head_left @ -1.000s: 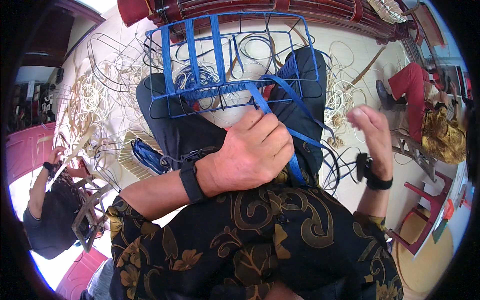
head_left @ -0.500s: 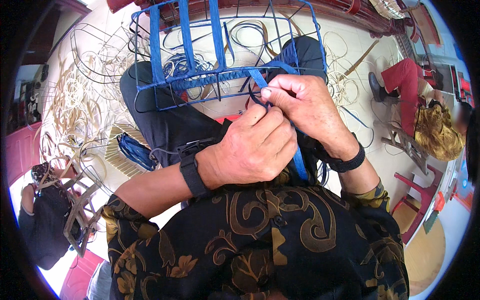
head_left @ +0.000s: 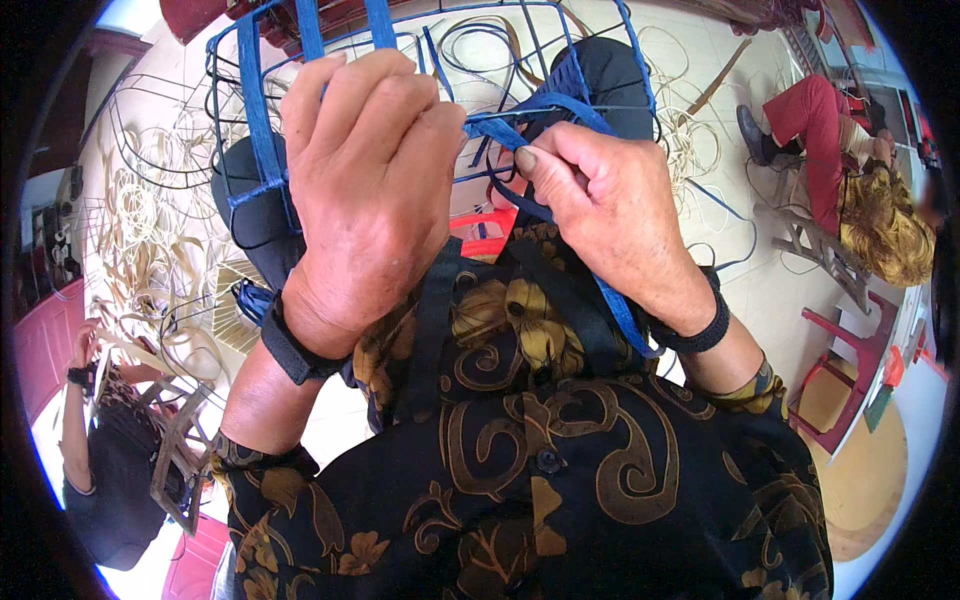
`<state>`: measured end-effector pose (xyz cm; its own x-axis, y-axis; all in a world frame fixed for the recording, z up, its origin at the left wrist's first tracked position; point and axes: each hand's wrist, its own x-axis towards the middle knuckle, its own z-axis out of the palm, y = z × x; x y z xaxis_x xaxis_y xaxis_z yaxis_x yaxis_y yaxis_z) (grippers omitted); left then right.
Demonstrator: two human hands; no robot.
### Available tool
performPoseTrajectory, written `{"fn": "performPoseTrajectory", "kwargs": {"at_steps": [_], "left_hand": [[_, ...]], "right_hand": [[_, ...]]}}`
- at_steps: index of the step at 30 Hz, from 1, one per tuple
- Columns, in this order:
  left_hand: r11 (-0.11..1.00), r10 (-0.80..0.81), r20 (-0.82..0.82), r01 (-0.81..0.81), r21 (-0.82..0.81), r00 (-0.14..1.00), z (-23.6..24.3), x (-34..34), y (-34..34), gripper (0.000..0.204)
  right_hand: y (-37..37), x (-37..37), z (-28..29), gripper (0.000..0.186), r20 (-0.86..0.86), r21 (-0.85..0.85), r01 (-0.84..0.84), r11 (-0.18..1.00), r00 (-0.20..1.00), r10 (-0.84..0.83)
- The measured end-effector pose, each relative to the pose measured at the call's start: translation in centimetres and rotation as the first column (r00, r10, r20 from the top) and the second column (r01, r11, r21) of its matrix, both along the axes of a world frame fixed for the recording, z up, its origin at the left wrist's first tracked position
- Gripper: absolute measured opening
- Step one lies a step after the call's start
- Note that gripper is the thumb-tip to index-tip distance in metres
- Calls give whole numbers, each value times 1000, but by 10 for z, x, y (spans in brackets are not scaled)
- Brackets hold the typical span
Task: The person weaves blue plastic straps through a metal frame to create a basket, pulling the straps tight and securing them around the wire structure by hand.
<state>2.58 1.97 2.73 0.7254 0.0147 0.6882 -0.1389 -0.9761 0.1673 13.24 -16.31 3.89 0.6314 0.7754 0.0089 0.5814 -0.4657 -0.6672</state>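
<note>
A weaver in a dark patterned shirt (head_left: 590, 440) bends over a blue-wrapped wire frame (head_left: 258, 110) at the knees, just beyond both hands. A few steps from me, the right hand (head_left: 625, 205) pinches a flat blue strip (head_left: 495, 131), thumb and forefinger closed together on it; the strip runs from those fingertips up to the frame's near side, and a thin dark strand (head_left: 522, 203) loops just below the thumb. The left hand (head_left: 370, 195), back upward, covers part of the frame's near edge, its fingers bent and close together; their tips are hidden, and I cannot tell whether they grip anything. Pale strips (head_left: 150, 235) lie tangled on the floor at left, while a person in red trousers (head_left: 810, 125) sits at right.
</note>
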Motion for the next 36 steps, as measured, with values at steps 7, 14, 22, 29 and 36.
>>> {"fn": "performPoseTrajectory", "kwargs": {"at_steps": [7,14,22,29,36], "left_hand": [[997,-81,-73,80,-14,994,-2,11,6,14],[993,-119,-169,113,-42,979,-3,14,10,17],[995,-101,-158,104,12,982,-3,8,9,26],[990,-119,-175,104,-93,977,3,5,8,29],[994,-110,-209,108,-24,972,4,3,9,20]], "right_hand": [[0,-1,1,21,96,65,-17,998,995,11],[-3,-5,-18,24,107,114,-24,993,994,12],[-7,27,13,32,-281,70,-111,991,951,126],[-8,48,11,27,254,-14,-353,936,904,345],[-11,34,18,32,-280,60,-173,983,942,183]]}}
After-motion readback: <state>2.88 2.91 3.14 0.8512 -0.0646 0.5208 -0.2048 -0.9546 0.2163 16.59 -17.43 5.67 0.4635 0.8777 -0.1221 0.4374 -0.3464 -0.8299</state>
